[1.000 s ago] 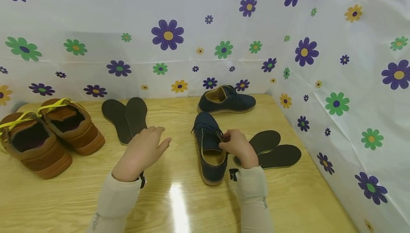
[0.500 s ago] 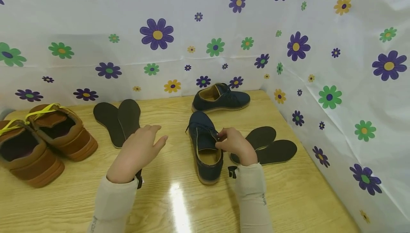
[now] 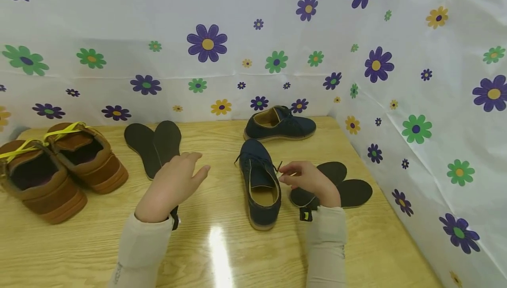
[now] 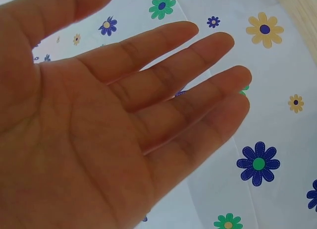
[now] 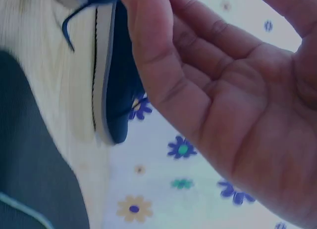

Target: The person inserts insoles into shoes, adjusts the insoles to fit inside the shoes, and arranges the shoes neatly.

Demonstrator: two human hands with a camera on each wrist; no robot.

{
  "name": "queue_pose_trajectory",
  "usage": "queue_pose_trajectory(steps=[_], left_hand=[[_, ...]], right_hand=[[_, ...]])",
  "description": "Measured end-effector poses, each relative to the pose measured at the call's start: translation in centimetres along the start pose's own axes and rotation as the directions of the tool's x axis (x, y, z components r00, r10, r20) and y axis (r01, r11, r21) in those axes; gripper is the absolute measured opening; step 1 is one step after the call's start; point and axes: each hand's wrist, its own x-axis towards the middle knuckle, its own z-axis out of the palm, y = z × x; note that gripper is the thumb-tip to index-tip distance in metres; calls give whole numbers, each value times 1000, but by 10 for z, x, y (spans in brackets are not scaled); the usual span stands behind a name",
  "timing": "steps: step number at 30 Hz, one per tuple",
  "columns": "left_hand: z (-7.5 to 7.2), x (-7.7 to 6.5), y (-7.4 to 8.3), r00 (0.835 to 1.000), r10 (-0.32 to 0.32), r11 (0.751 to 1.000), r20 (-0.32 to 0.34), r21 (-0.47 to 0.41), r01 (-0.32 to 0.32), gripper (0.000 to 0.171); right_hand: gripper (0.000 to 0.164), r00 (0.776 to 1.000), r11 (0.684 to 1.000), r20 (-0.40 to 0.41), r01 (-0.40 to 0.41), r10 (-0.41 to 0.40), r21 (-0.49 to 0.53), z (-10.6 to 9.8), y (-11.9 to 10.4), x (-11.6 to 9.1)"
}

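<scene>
A navy lace-up shoe [image 3: 257,182] stands on the wooden table, toe away from me, with its tongue visible in the opening. One lace end [image 3: 279,166] sticks up at its right side. My right hand [image 3: 310,180] is just right of the shoe, fingers loosely bent near that lace end. In the right wrist view a lace end [image 5: 68,33] hangs free, left of the bent fingers [image 5: 156,40]. My left hand [image 3: 174,184] hovers over the table with fingers extended and palm bare in the left wrist view. The second navy shoe [image 3: 279,123] lies behind the first, toe right.
Black insoles [image 3: 354,192] lie right of the shoe, partly behind my right hand. Another pair of dark insoles [image 3: 152,145] is beyond my left hand. Brown shoes [image 3: 85,158] with yellow laces stand far left. Flowered white cloth [image 3: 237,59] borders the table behind and right.
My right hand has come away from the shoe's lacing and moved right, its fingers loosening. The lace end now stands up beside the shoe. My left hand has stayed nearly still.
</scene>
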Motion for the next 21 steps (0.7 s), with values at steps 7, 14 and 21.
queue_pose_trajectory(steps=[7,14,21], left_hand=[[-3,-2,0,1000,-4,1000,-5,2,4,52],[-4,-3,0,1000,-9,1000,-7,-8,9,52],[-3,-3,-2,1000,-11,1000,-10,-7,11,53]], right_hand=[[44,981,996,-176,-72,81,58,-18,17,-12],[42,859,961,-444,-276,256,19,-30,38,-24],[63,622,815,-620,-578,478,47,-35,55,-37]])
